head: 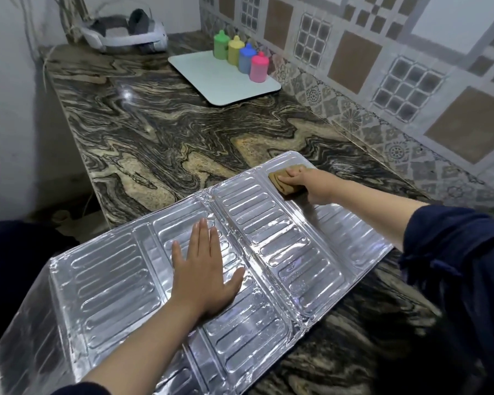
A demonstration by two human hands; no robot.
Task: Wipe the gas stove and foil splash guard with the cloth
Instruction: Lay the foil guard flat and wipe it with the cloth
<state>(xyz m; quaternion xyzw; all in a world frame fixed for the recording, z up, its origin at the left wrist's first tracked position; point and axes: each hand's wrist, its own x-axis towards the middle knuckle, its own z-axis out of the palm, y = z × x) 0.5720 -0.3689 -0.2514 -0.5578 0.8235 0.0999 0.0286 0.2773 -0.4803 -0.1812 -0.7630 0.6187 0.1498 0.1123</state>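
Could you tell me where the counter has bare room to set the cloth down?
Bare counter lies between the foil guard and the white board, out to the left edge. The board's back holds four bottles. The guard itself is taken: left hand flat on it, right hand pressing the cloth.

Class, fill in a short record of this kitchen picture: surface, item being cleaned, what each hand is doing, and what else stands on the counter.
surface: marbled stone counter
item being cleaned: foil splash guard, lying flat and unfolded
left hand: palm flat on the guard, fingers straight
right hand: presses a brown cloth on the guard's far corner
also on counter: white board with four coloured bottles; white headset
stove: not in view
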